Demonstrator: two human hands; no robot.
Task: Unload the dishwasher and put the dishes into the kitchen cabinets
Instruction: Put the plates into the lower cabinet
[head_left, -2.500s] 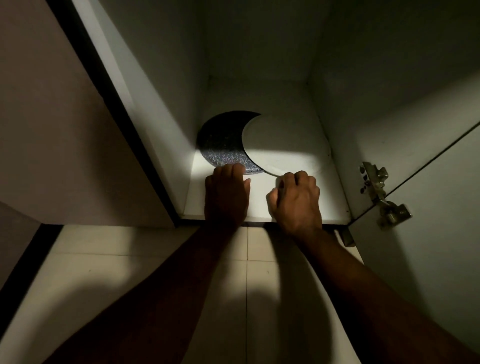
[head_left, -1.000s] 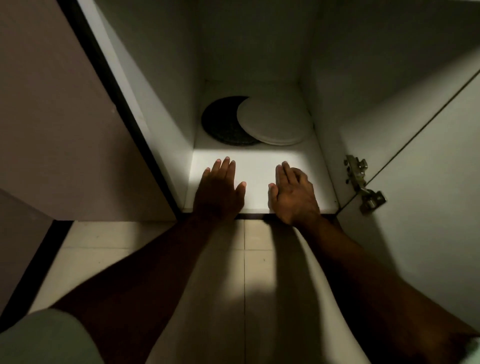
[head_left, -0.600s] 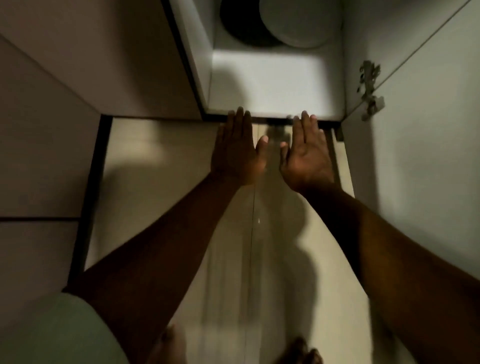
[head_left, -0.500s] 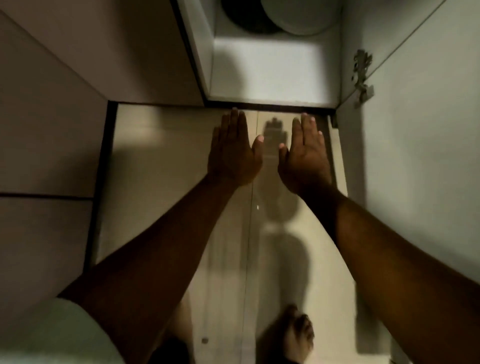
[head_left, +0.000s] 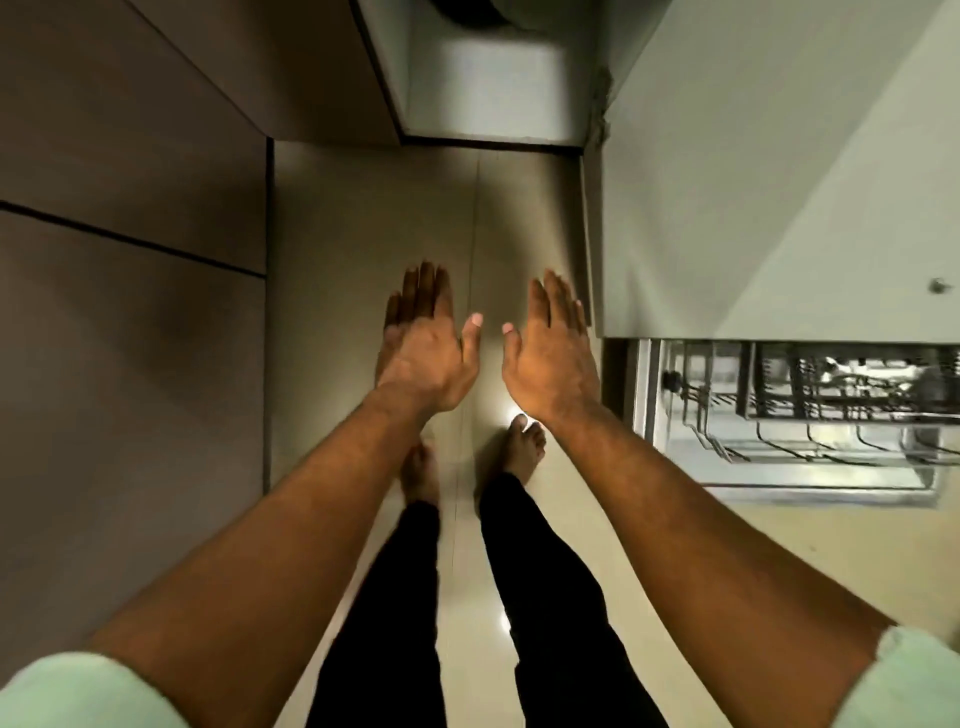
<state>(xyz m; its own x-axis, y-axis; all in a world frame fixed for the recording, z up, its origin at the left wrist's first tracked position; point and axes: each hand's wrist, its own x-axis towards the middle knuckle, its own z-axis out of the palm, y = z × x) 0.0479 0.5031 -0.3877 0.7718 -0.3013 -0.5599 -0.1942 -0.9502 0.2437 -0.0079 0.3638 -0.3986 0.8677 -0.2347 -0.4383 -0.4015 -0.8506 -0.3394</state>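
My left hand (head_left: 426, 353) and my right hand (head_left: 550, 353) hover palm-down over the floor, fingers stretched out, holding nothing. Far ahead at the top is the open low cabinet (head_left: 493, 88), its white shelf lit; only a sliver of the dark plate (head_left: 467, 10) shows at the upper edge. At the right the open dishwasher (head_left: 800, 415) shows a wire rack (head_left: 831, 395) with dishes I cannot make out.
The open cabinet door (head_left: 753, 182) stands on the right, above the dishwasher. Brown cabinet fronts (head_left: 130, 260) line the left. My bare feet (head_left: 522, 447) and dark trouser legs stand on the pale tiled floor (head_left: 363, 234) between them.
Both hands let go of the plates in the cabinet and drew back out over the floor. The view has pulled away from the cabinet, and the dishwasher has come into sight.
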